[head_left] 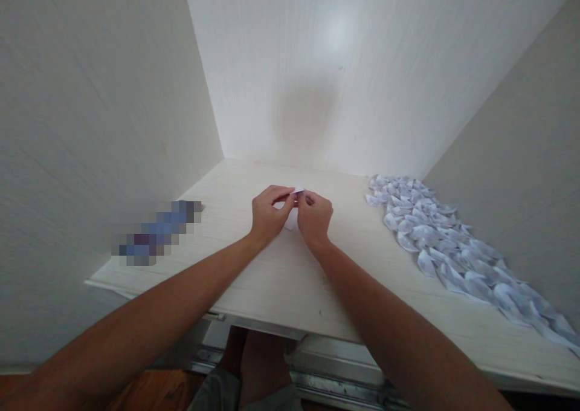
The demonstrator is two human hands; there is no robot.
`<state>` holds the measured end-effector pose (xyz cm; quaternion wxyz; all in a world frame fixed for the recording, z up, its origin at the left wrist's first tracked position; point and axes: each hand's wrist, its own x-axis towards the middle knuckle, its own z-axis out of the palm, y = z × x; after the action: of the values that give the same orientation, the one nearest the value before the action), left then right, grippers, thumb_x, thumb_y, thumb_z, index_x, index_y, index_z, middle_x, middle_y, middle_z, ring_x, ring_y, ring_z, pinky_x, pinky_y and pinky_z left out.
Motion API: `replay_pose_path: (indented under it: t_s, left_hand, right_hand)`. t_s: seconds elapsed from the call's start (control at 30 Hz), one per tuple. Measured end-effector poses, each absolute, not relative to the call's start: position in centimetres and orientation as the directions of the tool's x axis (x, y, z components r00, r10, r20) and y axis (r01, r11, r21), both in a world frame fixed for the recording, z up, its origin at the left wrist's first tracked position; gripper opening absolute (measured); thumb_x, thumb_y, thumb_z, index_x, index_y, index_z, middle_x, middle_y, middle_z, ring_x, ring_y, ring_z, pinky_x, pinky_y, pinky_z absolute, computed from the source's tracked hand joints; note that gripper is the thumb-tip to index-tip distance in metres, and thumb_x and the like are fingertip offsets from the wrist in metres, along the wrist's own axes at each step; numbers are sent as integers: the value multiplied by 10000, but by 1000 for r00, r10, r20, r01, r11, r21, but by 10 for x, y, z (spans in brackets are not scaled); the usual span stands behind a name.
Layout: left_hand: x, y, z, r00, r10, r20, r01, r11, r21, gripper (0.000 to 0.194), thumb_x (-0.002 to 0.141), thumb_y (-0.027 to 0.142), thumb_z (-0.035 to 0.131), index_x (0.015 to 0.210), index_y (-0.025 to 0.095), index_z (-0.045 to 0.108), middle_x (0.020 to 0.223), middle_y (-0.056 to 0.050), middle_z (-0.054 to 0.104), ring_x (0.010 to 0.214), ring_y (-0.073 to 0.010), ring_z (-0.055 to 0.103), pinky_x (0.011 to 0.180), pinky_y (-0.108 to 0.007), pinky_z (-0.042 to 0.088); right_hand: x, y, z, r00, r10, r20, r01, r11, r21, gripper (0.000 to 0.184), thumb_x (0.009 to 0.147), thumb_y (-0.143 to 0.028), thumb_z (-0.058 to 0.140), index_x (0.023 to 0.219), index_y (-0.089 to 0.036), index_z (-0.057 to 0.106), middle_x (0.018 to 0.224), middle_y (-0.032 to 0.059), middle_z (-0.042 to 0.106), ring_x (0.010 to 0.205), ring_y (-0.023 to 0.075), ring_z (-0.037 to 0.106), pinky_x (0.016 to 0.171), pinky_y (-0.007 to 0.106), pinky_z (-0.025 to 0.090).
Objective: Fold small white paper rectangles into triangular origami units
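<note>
Above the middle of a pale desktop (217, 272), both my hands meet at a small piece of white paper (298, 190) with a pointed top. My left hand (269, 211) pinches its left side between thumb and fingers. On the right side, my right hand (316, 216) grips it with the fingertips closed. More white paper (291, 219) shows below, between the hands; whether it belongs to the same piece I cannot tell. The lower fingers partly hide the paper.
Along the right side lies a long row of many folded white paper pieces (426, 233), overlapping one another. A pixelated bluish object (158, 233) rests at the left. Pale panels (281, 54) enclose the desktop at the back and both sides. An open drawer (335, 356) sits below the front edge.
</note>
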<state>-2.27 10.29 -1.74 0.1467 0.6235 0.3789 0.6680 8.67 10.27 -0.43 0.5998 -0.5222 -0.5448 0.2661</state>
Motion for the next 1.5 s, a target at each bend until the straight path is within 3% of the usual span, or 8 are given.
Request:
replay_pose_path:
  t_s: [0.2,0.33,0.47,0.67,0.87,1.03,1.3,1.5]
  left_hand:
    - [-27,105,-16,-100,702,705,259,-666,700,183,899,358,710,844,213,809,976,-86,751,933,-196,704,831,-343,605]
    - [-34,111,-16,-144,865,480,-58,-492,869,285,682,327,881,894,180,760,986,-67,741,849,-169,690,720,-293,587]
    - [-41,112,-13,-9,973,229,-321,-219,921,574,554,239,947,1079,162,729,837,-10,710,699,-124,652,677,-282,550]
    - [-46,111,-7,59,998,29,-464,2,886,419,535,239,964,866,136,729,795,-41,721,704,-146,671,673,-296,523]
    - [-46,113,-9,41,999,15,-510,8,860,436,538,234,964,880,127,716,791,-55,741,724,-154,682,719,-312,530]
    - [-47,114,-10,-4,1000,21,-450,-21,893,382,548,261,947,831,138,721,757,-44,734,693,-136,669,668,-274,502]
    - [-43,111,-8,-132,984,117,-304,-153,940,410,517,275,948,834,140,728,742,-49,753,654,-139,664,637,-277,510]
    - [-44,110,-10,-20,995,97,-303,-99,948,428,493,269,964,815,130,719,737,-60,752,637,-144,667,654,-304,545]
  right_hand:
    - [97,110,-5,134,919,372,267,328,-906,254,914,-288,541,738,-201,704,696,33,765,678,214,773,606,275,516]
    - [104,120,-8,14,947,322,132,318,-939,67,846,-273,583,862,-210,592,689,8,745,630,197,762,552,243,501]
    - [110,124,-8,-144,943,300,77,313,-947,206,764,-222,592,905,-254,445,583,-74,678,551,174,721,522,223,458]
    - [116,119,-2,-358,911,204,-45,202,-978,335,726,-297,715,905,-258,434,656,-65,718,660,174,749,572,231,469]
    - [111,116,-3,-281,937,208,-80,193,-978,394,752,-481,789,887,-229,518,667,-21,740,633,166,729,575,242,487]
    - [111,120,-6,-205,956,209,-31,207,-978,395,736,-403,783,1018,-209,586,643,-24,736,622,177,730,559,244,484]
    - [110,122,-9,-87,964,250,12,252,-968,250,713,-406,782,804,-178,731,662,11,722,621,150,661,603,268,497]
    - [119,132,-8,-97,946,310,107,319,-942,183,680,-345,777,729,-178,719,610,0,691,575,144,613,615,296,504]
